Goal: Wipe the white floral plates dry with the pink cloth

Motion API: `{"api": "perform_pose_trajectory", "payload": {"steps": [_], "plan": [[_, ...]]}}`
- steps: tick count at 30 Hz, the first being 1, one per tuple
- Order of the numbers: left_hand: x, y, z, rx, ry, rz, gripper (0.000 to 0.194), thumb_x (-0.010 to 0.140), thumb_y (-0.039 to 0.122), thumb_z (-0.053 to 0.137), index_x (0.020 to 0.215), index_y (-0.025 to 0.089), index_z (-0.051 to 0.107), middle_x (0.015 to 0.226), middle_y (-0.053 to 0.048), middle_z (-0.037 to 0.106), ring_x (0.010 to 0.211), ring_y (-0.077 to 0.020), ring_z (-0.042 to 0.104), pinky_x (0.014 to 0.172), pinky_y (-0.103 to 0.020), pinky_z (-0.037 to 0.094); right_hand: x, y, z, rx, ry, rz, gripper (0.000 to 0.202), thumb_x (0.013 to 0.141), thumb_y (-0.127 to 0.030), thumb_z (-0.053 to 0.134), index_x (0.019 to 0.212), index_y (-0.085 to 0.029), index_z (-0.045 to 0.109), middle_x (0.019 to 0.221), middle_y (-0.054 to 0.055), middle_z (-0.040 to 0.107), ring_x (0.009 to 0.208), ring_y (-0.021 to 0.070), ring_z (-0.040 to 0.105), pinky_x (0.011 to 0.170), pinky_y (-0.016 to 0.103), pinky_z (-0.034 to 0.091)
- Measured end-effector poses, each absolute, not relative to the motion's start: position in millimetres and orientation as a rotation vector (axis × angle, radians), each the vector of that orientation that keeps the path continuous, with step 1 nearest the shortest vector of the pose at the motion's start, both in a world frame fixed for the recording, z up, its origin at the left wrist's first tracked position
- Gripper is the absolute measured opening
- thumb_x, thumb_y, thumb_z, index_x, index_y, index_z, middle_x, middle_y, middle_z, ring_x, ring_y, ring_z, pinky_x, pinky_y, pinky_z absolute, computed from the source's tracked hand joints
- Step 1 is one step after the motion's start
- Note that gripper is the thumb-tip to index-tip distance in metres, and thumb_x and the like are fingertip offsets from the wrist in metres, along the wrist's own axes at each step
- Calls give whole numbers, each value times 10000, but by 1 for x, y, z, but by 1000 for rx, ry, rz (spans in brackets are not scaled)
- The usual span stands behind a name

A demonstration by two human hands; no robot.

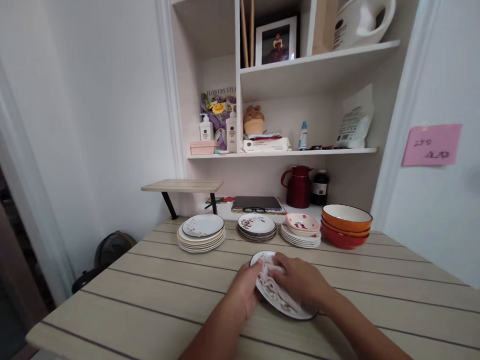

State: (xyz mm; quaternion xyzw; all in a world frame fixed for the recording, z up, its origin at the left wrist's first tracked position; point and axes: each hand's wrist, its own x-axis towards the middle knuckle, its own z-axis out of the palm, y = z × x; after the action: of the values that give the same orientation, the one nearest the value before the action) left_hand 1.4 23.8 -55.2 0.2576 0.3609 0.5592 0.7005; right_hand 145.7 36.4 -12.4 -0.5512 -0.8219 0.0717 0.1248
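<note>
A white plate (269,297) with a dark rim and a floral print is tilted above the slatted table (161,303). My left hand (246,289) grips its left edge, thumb on top and the other fingers mostly hidden beneath. On the plate's face lies a pale pink cloth (276,288), bunched up. My right hand (300,280) presses the cloth against the plate with its fingers curled over it. Behind my hands stand a stack of floral plates with dark rims (256,225) and a stack of small plates (301,239) with a pink-patterned bowl (302,223) on top.
At the back left is a stack of larger plates (201,235), near a raised wooden stand (181,185). Orange and red bowls (346,227) are stacked at the back right. Behind them are a closed laptop (256,202), glasses, a red jug (298,187) and a dark bottle (319,189).
</note>
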Motion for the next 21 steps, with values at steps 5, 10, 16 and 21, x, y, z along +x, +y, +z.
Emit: {"api": "perform_pose_trajectory", "payload": {"steps": [5,10,16,21], "plan": [[1,22,-54,575,814,1238,304,808,292,621,1042,99,636,838,-144,728,774,-236,689,753,-344,509,164,42,-8,-1741,-2452,226,307,840,-429,431,1006,-231,598,1016,107,690,887,293,625,594,308,291],[1,18,-50,579,834,1242,297,811,276,620,1060,114,626,839,-127,730,787,-233,688,757,-341,508,173,36,0,-1553,-2633,375,223,781,-411,530,829,-211,618,909,73,689,800,234,611,600,293,288],[2,19,-49,579,838,1257,232,802,280,629,964,114,635,803,-113,723,737,-218,682,727,-324,507,152,28,-4,-1418,-2542,372,204,780,-394,534,870,-220,590,893,40,685,779,192,586,626,278,296],[2,22,-53,582,815,1256,239,804,274,620,970,102,633,790,-117,719,726,-217,678,720,-325,507,144,32,-8,-1508,-2447,313,277,815,-428,494,986,-228,581,973,65,686,853,218,599,629,283,300]]}}
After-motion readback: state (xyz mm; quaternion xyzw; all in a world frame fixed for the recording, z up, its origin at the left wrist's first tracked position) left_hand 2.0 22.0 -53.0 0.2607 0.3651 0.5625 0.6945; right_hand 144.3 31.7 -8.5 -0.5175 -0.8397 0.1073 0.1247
